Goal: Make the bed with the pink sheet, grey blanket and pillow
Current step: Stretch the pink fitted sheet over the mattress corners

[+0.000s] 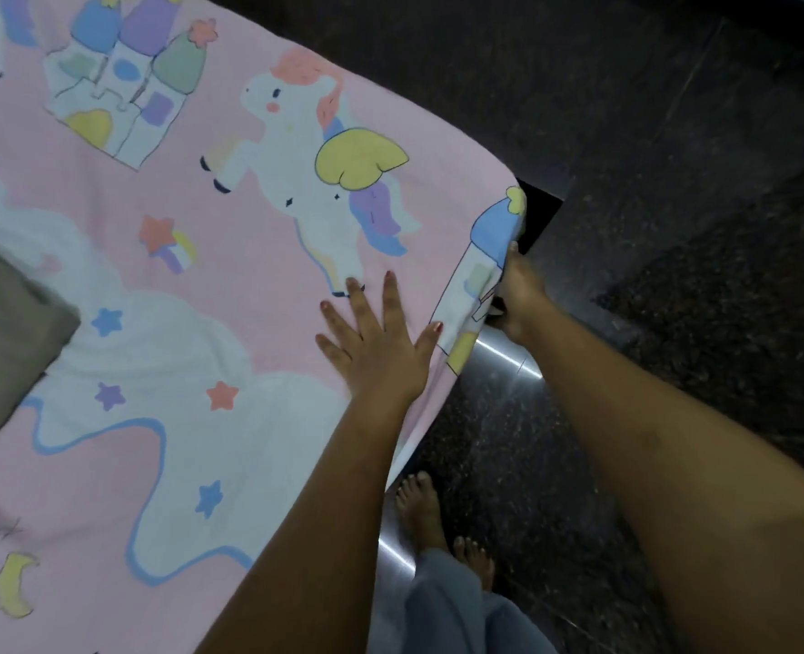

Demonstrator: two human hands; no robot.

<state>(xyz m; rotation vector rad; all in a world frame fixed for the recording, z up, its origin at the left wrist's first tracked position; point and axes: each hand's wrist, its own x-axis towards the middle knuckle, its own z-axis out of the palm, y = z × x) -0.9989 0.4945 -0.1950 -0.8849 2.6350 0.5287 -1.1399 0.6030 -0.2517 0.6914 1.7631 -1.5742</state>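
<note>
**Sheet corner in hand at the bed's edge**

The pink sheet (pixel 192 285) lies across the bed, soft matte cotton printed with winged unicorns, castles, stars and clouds. It is mostly flat, with a few shallow ripples toward 9 o'clock.

The left hand (pixel 376 351) lies palm down on it near the edge, fingers straight and fanned wide, pinning the cloth. Just beside it, toward 2 o'clock, the right hand (pixel 520 295) is closed on the hanging hem below the sheet corner (pixel 499 228). Its thumb shows, while the fingers are tucked behind the fold.

The bed's edge runs from 7 o'clock by the person up to that rounded corner at 1 o'clock, then turns away toward 11. The corner therefore lies ahead of both hands, and the right one is nearer and already on it. I judge the next pull should go down and under along that edge while the left keeps the top taut.

At 9 o'clock a grey-brown bundle (pixel 8 332) of thicker, plainer fabric rests on the sheet. I cannot tell whether it is the blanket or the pillow.

Below, bare feet (pixel 421 507) stand on a dark, polished speckled stone floor (pixel 674 181).
</note>
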